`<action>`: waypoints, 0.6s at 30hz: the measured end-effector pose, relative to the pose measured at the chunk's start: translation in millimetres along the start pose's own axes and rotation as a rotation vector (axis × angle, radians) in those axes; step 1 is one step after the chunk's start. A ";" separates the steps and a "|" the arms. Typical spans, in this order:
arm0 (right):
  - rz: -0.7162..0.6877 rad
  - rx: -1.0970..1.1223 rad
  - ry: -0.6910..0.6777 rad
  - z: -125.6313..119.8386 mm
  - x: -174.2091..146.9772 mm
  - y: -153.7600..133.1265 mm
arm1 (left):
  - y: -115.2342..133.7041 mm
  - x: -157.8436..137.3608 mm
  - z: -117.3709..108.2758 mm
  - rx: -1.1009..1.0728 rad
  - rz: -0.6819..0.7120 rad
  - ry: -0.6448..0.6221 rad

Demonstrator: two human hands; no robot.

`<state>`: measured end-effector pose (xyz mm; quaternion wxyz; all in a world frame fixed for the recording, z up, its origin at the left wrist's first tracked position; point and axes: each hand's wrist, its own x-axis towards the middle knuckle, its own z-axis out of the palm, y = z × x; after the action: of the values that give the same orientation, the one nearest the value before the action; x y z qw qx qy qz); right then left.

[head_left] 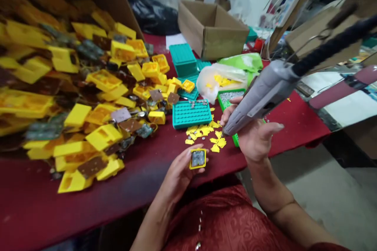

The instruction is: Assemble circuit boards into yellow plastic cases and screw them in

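My left hand (180,169) is closed around a small square yellow plastic case (198,158), its open side up and a grey part, perhaps a circuit board, inside. In my right hand (255,139) is a grey electric screwdriver (255,96), its tip angled down to the left. The fingers curl behind its body while the thumb sticks out to the right. That tip is above the scattered flat yellow pieces (216,141), apart from the case. Just beyond lie a teal ridged tray (192,114) with small metal bits and a green tray (232,95) of small metal parts, partly hidden by the screwdriver.
A large heap of yellow cases (103,137) and circuit boards spills from a cardboard box (125,4) at left. Farther back are stacked teal trays (182,60), a plastic bag (206,80) of yellow pieces and an open carton (225,41). A black cord (332,43) runs from the screwdriver.
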<state>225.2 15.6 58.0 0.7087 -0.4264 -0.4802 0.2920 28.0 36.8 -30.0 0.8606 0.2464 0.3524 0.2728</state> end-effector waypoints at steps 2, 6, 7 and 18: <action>-0.004 -0.037 0.044 -4.2 2.9 -0.8 | -0.6 0.2 1.9 0.008 0.021 0.003; 0.030 -0.056 0.127 -7.0 3.4 1.9 | -2.5 -4.9 6.2 0.014 0.039 0.033; 0.025 -0.063 0.147 -7.5 2.9 3.8 | -2.8 -6.1 6.6 0.013 0.043 0.033; -0.029 -0.039 0.331 -9.4 5.8 -11.6 | -2.9 -8.2 10.1 -0.012 0.107 -0.031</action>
<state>236.1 12.0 69.2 0.7739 -0.4755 -0.3687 0.1978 31.3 27.1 -21.6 0.8516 0.2641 0.3238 0.3165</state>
